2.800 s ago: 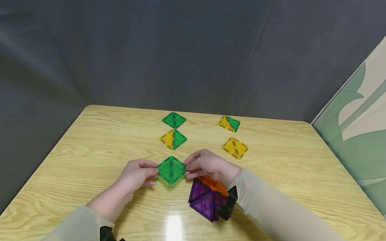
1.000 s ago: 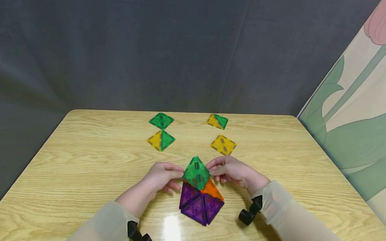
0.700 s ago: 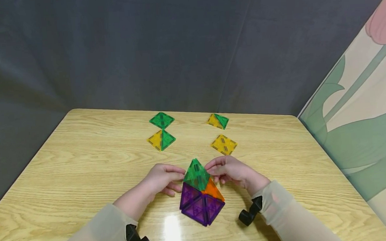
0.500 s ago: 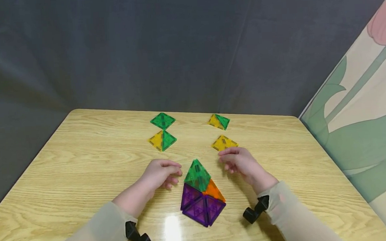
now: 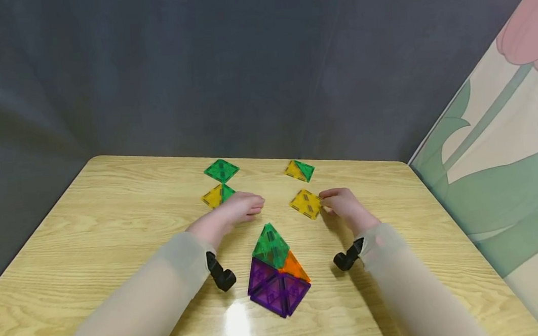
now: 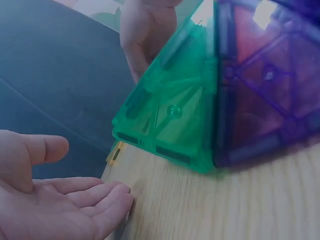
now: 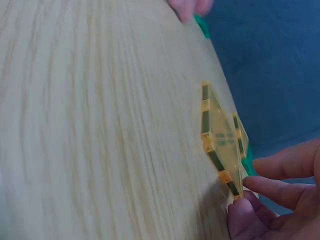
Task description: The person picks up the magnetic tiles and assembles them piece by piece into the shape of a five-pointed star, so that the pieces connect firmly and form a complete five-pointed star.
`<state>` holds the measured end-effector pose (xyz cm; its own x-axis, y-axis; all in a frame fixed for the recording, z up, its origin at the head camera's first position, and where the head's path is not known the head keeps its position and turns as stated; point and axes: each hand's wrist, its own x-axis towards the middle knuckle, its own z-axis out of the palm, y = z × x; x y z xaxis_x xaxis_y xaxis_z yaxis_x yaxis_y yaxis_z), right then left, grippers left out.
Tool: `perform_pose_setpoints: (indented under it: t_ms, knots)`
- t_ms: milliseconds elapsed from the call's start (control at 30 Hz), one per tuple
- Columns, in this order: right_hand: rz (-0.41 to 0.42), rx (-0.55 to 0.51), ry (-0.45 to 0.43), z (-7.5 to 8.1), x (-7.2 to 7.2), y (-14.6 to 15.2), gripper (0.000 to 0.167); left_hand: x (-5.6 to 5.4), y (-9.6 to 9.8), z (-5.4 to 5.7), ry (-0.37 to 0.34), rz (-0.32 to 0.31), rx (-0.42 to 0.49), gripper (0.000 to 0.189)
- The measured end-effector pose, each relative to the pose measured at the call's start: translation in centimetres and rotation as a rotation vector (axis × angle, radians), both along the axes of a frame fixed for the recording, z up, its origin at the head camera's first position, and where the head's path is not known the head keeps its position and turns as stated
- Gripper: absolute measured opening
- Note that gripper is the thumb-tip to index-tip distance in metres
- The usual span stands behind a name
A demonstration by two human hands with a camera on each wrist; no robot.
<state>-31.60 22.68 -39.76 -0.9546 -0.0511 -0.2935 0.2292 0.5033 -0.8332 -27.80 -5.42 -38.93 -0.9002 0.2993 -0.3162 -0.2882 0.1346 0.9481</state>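
My left hand (image 5: 240,209), fingers extended and thumb apart in the left wrist view, hovers by a yellow-and-green pair of magnetic tiles (image 5: 212,197), partly covering it. It holds nothing. At the right corner of a diamond of two yellow magnetic tiles (image 5: 305,204) is my right hand (image 5: 342,205). In the right wrist view its thumb and a finger pinch that corner of the yellow tiles (image 7: 223,142). Nearer me stands a joined structure of purple triangles (image 5: 271,295), an orange triangle (image 5: 294,269) and green triangles (image 5: 271,246) rising to a point.
A green diamond of tiles (image 5: 221,170) lies at the back left. Another yellow-and-green pair (image 5: 299,171) lies near the back edge. Dark cloth (image 5: 246,73) hangs behind the wooden table (image 5: 116,221); a flower-patterned cloth (image 5: 516,175) is at the right.
Both hands brought the green tiles onto the purple-and-orange structure and let go. Since then both hands have moved away from me, the right one to the yellow tiles.
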Motion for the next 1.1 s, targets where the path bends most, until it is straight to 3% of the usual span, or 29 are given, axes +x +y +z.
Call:
perform_pose_setpoints:
  t_ms: [200,333,600,867,1100]
  knots:
    - [0.071,0.013,0.011,-0.2,0.0,-2.9,0.036,-0.7,0.8,-0.2,-0.058,-0.032,0.106,0.054]
    - [0.117,-0.033,0.017,-0.2,0.4,-4.4,0.035,-0.8,0.4,-0.3,-0.057,-0.007,0.136,0.054]
    - [0.074,-0.049,0.014,0.4,0.8,-4.7,0.035,-0.7,-0.7,0.2,-0.075,0.15,0.058,0.052]
    - [0.067,-0.231,-0.066,0.9,1.0,-4.0,0.035,-0.5,-0.3,1.1,-0.14,0.114,0.08,0.057]
    - [0.048,-0.295,-0.093,0.8,1.1,-3.5,0.037,-0.7,-0.2,1.4,-0.087,0.17,-0.001,0.067]
